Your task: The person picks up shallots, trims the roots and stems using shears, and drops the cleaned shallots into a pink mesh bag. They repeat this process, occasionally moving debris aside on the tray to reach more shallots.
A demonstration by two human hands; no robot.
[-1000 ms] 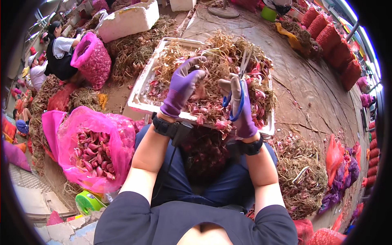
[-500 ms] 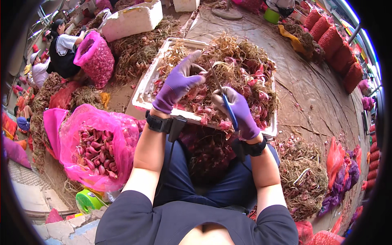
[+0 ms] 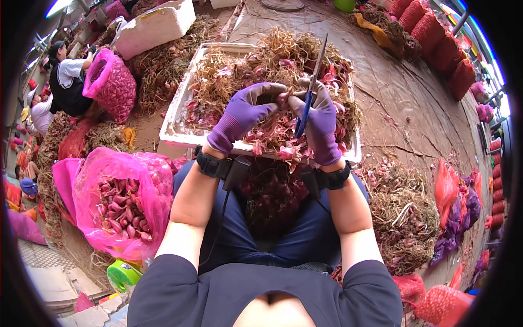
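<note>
Both my hands wear purple gloves and meet over a white foam tray (image 3: 175,121) piled with shallots, dry roots and pink skins. My left hand (image 3: 245,111) pinches a small shallot (image 3: 281,99) between thumb and fingers. My right hand (image 3: 318,122) touches the same shallot and grips blue-handled scissors (image 3: 309,87), blades closed and pointing up and away. Black wrist bands sit on both forearms.
A pink mesh bag of peeled shallots (image 3: 122,199) stands at my left knee. Heaps of cut roots (image 3: 406,218) lie on the right. A white foam box (image 3: 155,24) and another pink bag (image 3: 111,84) sit far left, beside seated people (image 3: 68,82). Red mesh sacks (image 3: 436,38) line the far right.
Both hands have come together from apart over the tray. The left hand has closed on a shallot, and the scissors have swung from pointing down to pointing up.
</note>
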